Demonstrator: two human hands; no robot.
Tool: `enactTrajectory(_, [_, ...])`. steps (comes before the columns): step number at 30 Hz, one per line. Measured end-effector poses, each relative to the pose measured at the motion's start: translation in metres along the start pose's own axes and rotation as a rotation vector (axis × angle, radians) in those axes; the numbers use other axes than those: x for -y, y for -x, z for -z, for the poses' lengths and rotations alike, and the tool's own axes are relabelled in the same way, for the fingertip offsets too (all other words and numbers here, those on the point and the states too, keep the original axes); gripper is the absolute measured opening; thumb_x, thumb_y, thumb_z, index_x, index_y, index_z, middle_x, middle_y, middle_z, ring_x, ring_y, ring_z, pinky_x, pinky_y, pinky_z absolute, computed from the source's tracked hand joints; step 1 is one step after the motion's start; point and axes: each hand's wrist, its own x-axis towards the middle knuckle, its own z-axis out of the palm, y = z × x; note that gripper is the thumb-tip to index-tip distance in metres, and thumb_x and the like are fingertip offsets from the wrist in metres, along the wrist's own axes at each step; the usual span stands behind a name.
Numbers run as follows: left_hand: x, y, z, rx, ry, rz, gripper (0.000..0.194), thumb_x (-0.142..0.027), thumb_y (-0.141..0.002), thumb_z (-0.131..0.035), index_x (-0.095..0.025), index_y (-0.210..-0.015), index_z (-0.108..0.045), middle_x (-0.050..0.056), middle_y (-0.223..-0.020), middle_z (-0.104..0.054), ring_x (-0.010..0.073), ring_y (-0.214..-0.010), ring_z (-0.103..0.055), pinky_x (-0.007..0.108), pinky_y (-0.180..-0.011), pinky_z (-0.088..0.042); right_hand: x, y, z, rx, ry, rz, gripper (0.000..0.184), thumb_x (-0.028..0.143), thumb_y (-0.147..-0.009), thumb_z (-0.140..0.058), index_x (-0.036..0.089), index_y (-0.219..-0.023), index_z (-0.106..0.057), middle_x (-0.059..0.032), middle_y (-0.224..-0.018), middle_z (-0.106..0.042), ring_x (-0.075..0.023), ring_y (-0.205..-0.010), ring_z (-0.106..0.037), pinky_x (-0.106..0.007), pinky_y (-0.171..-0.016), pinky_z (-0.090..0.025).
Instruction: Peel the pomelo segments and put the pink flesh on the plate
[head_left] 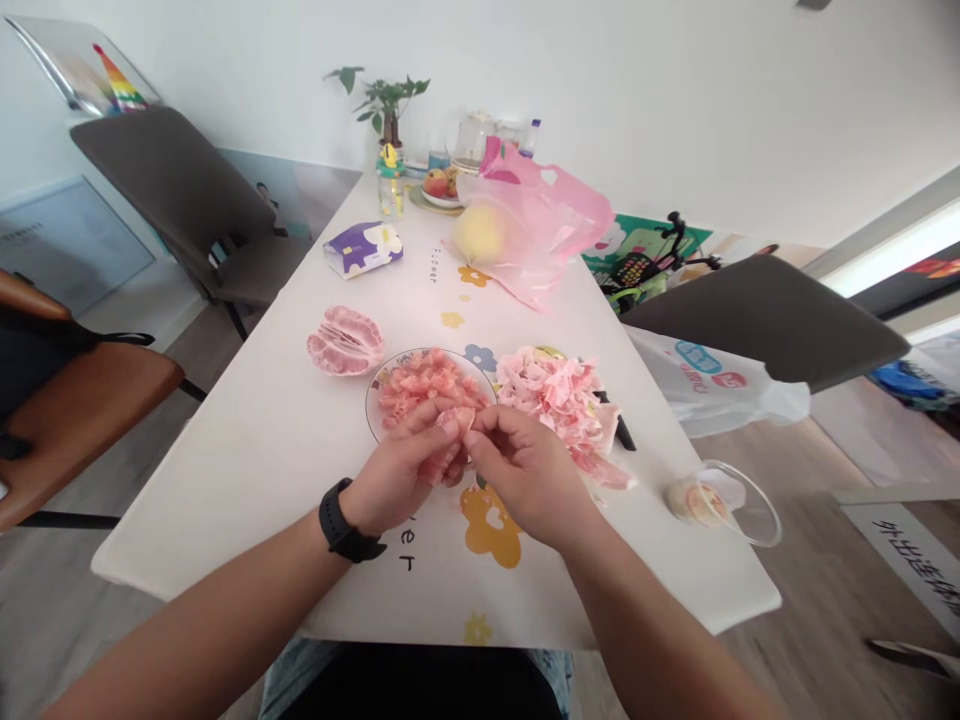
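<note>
Between my two hands is a pink pomelo segment (442, 462), held just in front of a plate (373, 425). My left hand (405, 465) is closed around the segment, its thumb on top. The fingertips of my right hand (529, 465) pinch at the segment's upper right end, perhaps on its skin. Pieces of peeled pomelo flesh (424, 385) lie heaped on the plate. To the right sits a pile of pale pink peelings (555, 395). A larger unpeeled pomelo chunk (345, 342) rests left of the plate.
Behind the plate are a tissue pack (364, 250) and a pink plastic bag (547, 220) with a yellow pomelo (481, 233) in it. A black handle (624, 432) sticks out beside the peelings. A clear cup (739, 505) is by the right edge. Chairs flank the table.
</note>
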Motion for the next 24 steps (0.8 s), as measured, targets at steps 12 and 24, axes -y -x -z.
enactTrajectory(12, [-0.0057, -0.0001, -0.0007, -0.026, 0.033, 0.013, 0.030, -0.037, -0.084, -0.083, -0.020, -0.079, -0.059, -0.005, -0.046, -0.040, 0.0136, -0.056, -0.046, 0.025, -0.056, -0.036, -0.0086, -0.0069, 0.0037, -0.196, 0.009, -0.005, 0.017, 0.029, -0.089, -0.066, 0.024, -0.076, -0.056, 0.0040, -0.066, -0.062, -0.0130, -0.058, -0.056, -0.027, -0.055, -0.045])
enactTrajectory(24, [-0.0035, -0.0009, 0.0001, -0.007, 0.025, 0.076, 0.031, -0.038, -0.087, -0.080, -0.019, -0.076, -0.058, -0.005, -0.047, -0.040, 0.0134, -0.056, -0.047, 0.023, -0.056, -0.038, -0.0035, -0.0024, 0.0041, -0.008, -0.002, 0.031, 0.025, 0.042, -0.102, -0.061, 0.025, -0.083, -0.060, 0.0018, -0.072, -0.073, -0.0162, -0.064, -0.070, -0.029, -0.062, -0.054])
